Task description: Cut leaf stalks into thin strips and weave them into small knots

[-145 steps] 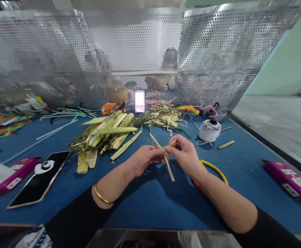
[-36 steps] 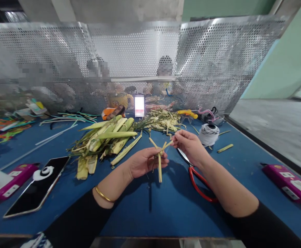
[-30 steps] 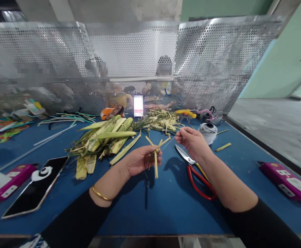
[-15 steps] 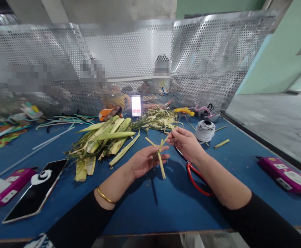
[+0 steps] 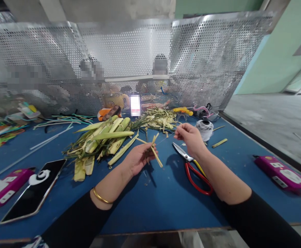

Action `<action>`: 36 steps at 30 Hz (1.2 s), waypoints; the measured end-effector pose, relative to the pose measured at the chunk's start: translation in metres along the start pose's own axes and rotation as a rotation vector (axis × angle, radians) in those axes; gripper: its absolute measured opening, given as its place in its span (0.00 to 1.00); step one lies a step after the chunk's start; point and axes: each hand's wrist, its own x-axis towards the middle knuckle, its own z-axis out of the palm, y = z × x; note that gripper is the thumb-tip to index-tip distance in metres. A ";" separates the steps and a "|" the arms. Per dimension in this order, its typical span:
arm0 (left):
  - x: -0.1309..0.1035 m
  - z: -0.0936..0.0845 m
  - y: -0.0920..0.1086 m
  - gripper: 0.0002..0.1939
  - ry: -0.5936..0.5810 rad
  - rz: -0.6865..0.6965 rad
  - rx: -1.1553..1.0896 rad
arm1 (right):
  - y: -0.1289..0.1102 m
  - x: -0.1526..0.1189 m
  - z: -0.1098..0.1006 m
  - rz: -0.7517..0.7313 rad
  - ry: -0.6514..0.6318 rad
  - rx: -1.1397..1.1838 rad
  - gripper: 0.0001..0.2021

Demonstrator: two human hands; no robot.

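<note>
Between the fingers of my left hand (image 5: 139,157) is a small bundle of crossed husk strips (image 5: 156,155), pale green-yellow, with ends sticking out several ways. A thin thread (image 5: 165,139) runs from the bundle toward my right hand (image 5: 189,136), whose thumb and fingers are pinched on it. Below and beside the right wrist lie scissors (image 5: 186,155) with red and yellow handles, their blades pointing away. Behind that hand stands a spool of white thread (image 5: 204,130). To the left of my left hand is a heap of corn husks (image 5: 106,137).
A phone (image 5: 35,193) and a magenta power strip (image 5: 9,187) lie at left; another magenta strip (image 5: 282,172) is at right. Shredded husks (image 5: 159,119), yellow-handled pliers (image 5: 183,111) and a lit screen (image 5: 135,105) sit before a perforated metal screen (image 5: 137,51). Coloured strips (image 5: 3,134) lie far left.
My right hand has moved right, away from the bundle, drawing the thread out between them. My left hand has shifted slightly left with the husk strips. More of the scissors shows.
</note>
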 end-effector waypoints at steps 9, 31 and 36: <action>-0.008 0.004 0.004 0.06 0.045 0.067 0.203 | -0.007 -0.009 -0.006 -0.345 -0.166 -1.082 0.08; -0.009 0.004 0.005 0.06 0.092 0.085 0.369 | -0.008 -0.027 0.014 -0.432 -0.490 -0.887 0.09; -0.011 0.003 0.002 0.06 -0.051 0.090 0.594 | -0.010 -0.031 0.013 -0.627 -0.561 -1.014 0.09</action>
